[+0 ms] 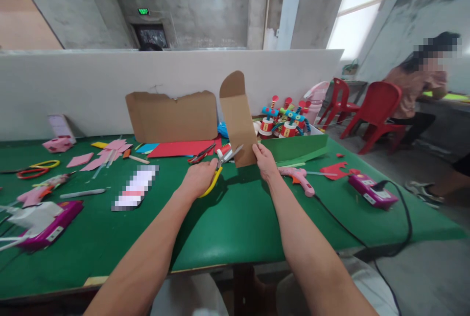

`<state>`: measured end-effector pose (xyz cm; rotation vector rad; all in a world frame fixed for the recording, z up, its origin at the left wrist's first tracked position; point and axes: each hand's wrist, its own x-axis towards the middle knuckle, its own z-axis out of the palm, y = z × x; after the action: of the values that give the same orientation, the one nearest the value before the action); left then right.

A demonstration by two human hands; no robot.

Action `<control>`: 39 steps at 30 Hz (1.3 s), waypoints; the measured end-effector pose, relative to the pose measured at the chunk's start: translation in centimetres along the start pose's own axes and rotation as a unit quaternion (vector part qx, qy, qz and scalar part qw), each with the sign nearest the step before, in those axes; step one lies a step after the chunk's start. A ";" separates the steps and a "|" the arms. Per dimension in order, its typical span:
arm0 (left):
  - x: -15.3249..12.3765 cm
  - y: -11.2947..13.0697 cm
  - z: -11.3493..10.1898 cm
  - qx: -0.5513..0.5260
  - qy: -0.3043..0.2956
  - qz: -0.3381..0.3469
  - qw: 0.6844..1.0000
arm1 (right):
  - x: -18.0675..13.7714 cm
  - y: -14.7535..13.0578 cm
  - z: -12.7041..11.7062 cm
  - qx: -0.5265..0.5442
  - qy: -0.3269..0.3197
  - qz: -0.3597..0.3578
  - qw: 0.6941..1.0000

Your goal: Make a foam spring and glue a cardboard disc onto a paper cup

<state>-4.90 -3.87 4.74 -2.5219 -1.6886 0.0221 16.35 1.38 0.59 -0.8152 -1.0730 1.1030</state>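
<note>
Yellow-handled scissors (pixel 217 175) are gripped in my left hand (pixel 200 177), their blades parted and pointing right, close to the lower edge of a cardboard piece. My right hand (pixel 265 160) pinches that brown cardboard piece (pixel 240 127) by its lower right edge and keeps it upright above the table. The piece is a long strip with a rounded top and a crease below it. Whether the blades touch the cardboard, I cannot tell. Behind my left hand lies a pair of red-handled pliers or scissors (pixel 201 154), partly hidden.
A larger cardboard sheet (pixel 174 118) leans on the white partition (pixel 91 91). Right of it, a green box (pixel 301 148) holds several colourful figures. Pink glue guns (pixel 301 179) and purple power strips (pixel 372 191) with cords lie at both sides. A person (pixel 422 81) sits far right.
</note>
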 end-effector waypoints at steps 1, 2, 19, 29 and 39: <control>0.0 0.0 0.1 -0.006 -0.003 0.000 1.000 | 0.0 -0.1 0.0 -0.008 -0.003 -0.001 1.000; 0.1 0.0 0.3 -0.015 -0.008 0.000 1.000 | 0.0 -0.2 -0.1 -0.012 -0.005 -0.002 1.000; 0.1 1.2 0.8 -0.032 -0.029 -0.035 0.998 | -0.1 0.6 0.4 -0.055 0.037 -0.019 0.998; 0.1 0.9 0.5 0.003 -0.006 -0.026 1.000 | -0.7 0.0 1.0 -0.015 -0.021 0.035 0.999; 0.3 0.7 0.9 0.002 -0.007 -0.012 1.000 | -0.7 -0.4 0.7 -0.011 -0.022 0.036 0.999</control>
<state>-4.19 -3.79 3.76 -2.5039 -1.7217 0.0430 15.75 0.60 0.97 -0.8559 -1.1005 1.1769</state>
